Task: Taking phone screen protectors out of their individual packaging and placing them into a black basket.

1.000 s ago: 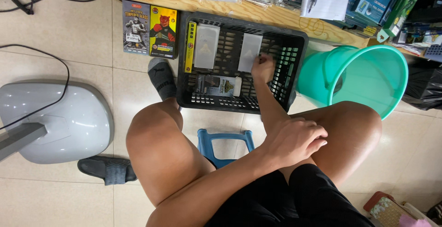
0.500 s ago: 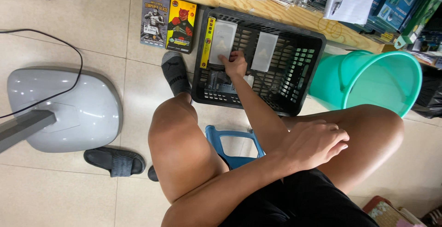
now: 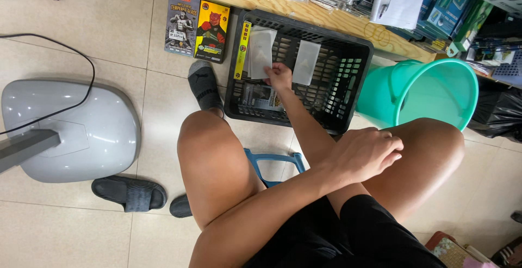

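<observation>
Right hand (image 3: 280,75) pinches a white packet (image 3: 260,52) inside the black crate (image 3: 356,66) at twelve o'clock; left hand (image 3: 363,151) rests loosely open on the right thigh.

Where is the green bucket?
In the head view, the green bucket stands on the floor at the right, beside the black crate, below the wooden shelf.

My right grip (image 3: 280,76) pinches a pale translucent white sleeve (image 3: 260,52) inside the black latticed crate (image 3: 348,91), whose left wall bears a yellow strip (image 3: 242,50). Beside it stands a teal bucket (image 3: 435,91); I wear black shorts (image 3: 337,235) and a grey sock (image 3: 205,85).
</observation>
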